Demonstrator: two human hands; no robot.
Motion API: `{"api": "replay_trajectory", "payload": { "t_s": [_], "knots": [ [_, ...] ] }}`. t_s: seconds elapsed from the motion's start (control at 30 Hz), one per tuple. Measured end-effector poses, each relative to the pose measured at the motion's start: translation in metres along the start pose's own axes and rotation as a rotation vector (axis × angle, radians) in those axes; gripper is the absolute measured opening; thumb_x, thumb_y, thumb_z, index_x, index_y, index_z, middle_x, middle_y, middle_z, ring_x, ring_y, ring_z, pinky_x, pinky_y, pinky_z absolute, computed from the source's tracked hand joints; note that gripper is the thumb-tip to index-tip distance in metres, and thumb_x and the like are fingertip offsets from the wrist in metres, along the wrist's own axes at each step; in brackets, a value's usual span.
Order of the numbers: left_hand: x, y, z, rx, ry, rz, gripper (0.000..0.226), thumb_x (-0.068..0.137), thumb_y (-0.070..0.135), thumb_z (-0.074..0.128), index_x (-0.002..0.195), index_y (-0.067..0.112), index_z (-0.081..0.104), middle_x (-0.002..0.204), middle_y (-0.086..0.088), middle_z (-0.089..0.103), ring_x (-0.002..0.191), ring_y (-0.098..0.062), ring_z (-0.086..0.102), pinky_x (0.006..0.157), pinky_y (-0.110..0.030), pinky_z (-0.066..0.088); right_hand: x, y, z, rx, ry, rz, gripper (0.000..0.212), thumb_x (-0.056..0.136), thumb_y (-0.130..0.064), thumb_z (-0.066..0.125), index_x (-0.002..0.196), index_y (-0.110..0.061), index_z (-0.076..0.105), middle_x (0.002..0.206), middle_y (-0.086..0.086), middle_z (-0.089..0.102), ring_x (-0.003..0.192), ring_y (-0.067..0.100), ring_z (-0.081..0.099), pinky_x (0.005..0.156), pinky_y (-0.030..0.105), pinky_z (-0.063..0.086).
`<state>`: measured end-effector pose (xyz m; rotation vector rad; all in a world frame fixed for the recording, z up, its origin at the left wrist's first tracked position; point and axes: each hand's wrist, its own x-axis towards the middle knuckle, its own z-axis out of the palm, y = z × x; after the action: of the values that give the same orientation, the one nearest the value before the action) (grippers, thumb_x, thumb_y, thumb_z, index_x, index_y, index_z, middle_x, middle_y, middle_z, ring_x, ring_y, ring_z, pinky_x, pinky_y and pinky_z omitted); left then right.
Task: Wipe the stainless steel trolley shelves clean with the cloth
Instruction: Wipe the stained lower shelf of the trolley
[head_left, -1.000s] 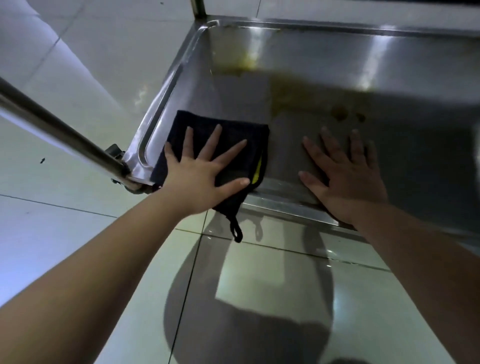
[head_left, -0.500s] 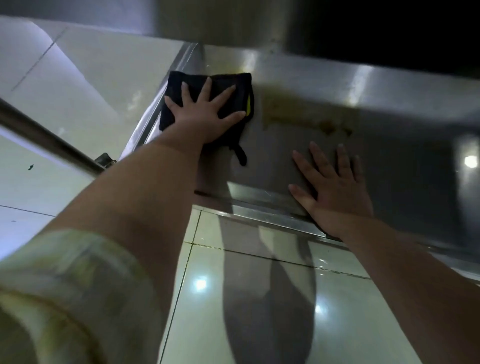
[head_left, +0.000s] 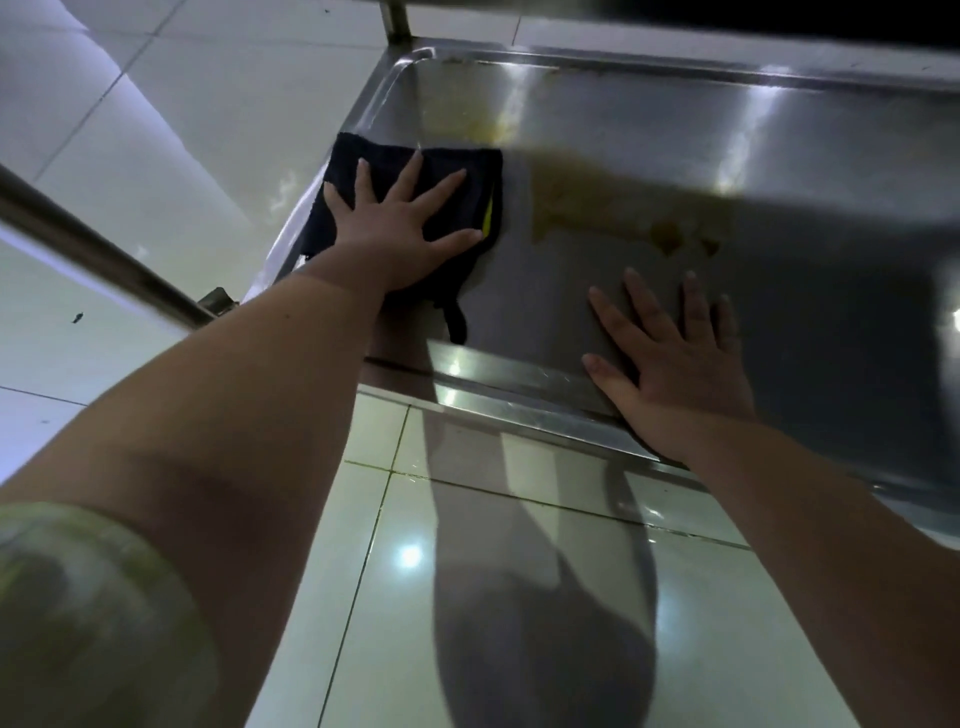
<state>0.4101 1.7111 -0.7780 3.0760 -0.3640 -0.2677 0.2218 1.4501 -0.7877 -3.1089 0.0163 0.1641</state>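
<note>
The shelf (head_left: 675, 171) is brushed steel, shiny with streaked reflections and dulled by a brownish stain (head_left: 597, 208). The dark cloth (head_left: 457, 171) looks soft and matt. The floor tiles (head_left: 519, 597) are glossy and smooth.

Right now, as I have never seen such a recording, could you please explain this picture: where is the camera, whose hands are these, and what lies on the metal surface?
There is no machine here. A person wears a camera on the head, and it looks down at both bare hands. The left hand presses flat on a dark cloth at the left end of a stainless steel trolley shelf. The right hand rests flat on bare steel near the front rim and holds nothing. Brownish stains lie beyond the hands. Below is a tiled floor.
</note>
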Motion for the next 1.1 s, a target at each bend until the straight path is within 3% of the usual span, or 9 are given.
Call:
{"api": "replay_trajectory", "payload": {
  "t_s": [0.27,0.4,0.6,0.73,0.97,1.1],
  "knots": [
    [0.01,0.115,0.001,0.007,-0.021,0.161,0.078,0.074,0.092,0.017,0.144,0.063,-0.004,0.164,0.01,-0.01,0.146,-0.044,-0.015,0.105,-0.076,-0.011,0.0,0.003,-0.004,0.063,0.014,0.0,0.07,0.086,-0.074,0.012,0.151,-0.05,0.005,0.164,-0.014,0.001,0.15,0.032,-0.005,0.12,0.05,-0.005],
    [0.008,0.073,-0.001,-0.016,-0.012,0.122,0.08,0.068,0.096,0.018,0.14,0.068,0.0,0.164,0.015,-0.006,0.149,-0.036,-0.012,0.109,-0.073,-0.006,-0.002,0.011,-0.004,0.072,0.012,0.006,0.074,0.083,-0.079,0.009,0.151,-0.05,0.001,0.163,-0.015,0.001,0.151,0.028,-0.002,0.12,0.05,-0.004],
    [-0.004,0.013,-0.003,-0.004,-0.006,-0.057,0.08,0.068,0.096,0.015,0.142,0.067,0.002,0.164,0.013,-0.004,0.148,-0.042,-0.008,0.108,-0.074,-0.006,-0.034,0.104,-0.008,0.023,-0.011,0.154,0.077,0.08,-0.081,0.004,0.151,-0.051,-0.002,0.164,-0.011,-0.001,0.149,0.038,-0.003,0.119,0.055,-0.002],
    [0.003,0.066,0.002,-0.002,0.025,0.006,0.079,0.072,0.094,0.015,0.144,0.065,-0.001,0.164,0.012,-0.008,0.147,-0.045,-0.01,0.107,-0.075,-0.005,-0.037,0.102,-0.004,-0.002,-0.001,0.155,0.078,0.081,-0.079,0.002,0.153,-0.047,0.0,0.164,-0.009,-0.001,0.148,0.04,-0.006,0.119,0.054,-0.003],
    [0.001,0.225,0.009,0.026,-0.004,0.196,0.085,0.071,0.095,0.01,0.147,0.06,-0.005,0.164,0.007,-0.011,0.145,-0.047,-0.014,0.104,-0.078,-0.007,-0.037,0.106,-0.001,0.009,0.019,0.166,0.073,0.086,-0.077,0.013,0.153,-0.048,0.001,0.164,-0.011,-0.002,0.149,0.037,-0.007,0.12,0.052,-0.004],
    [0.003,0.205,0.007,-0.018,-0.011,0.223,0.083,0.07,0.095,0.014,0.145,0.062,0.0,0.165,0.009,-0.008,0.148,-0.041,-0.013,0.107,-0.075,-0.006,-0.037,0.106,-0.001,0.052,0.03,0.157,0.072,0.086,-0.078,0.015,0.151,-0.05,0.001,0.164,-0.014,-0.002,0.149,0.035,-0.008,0.12,0.05,-0.006]
  ]
}}
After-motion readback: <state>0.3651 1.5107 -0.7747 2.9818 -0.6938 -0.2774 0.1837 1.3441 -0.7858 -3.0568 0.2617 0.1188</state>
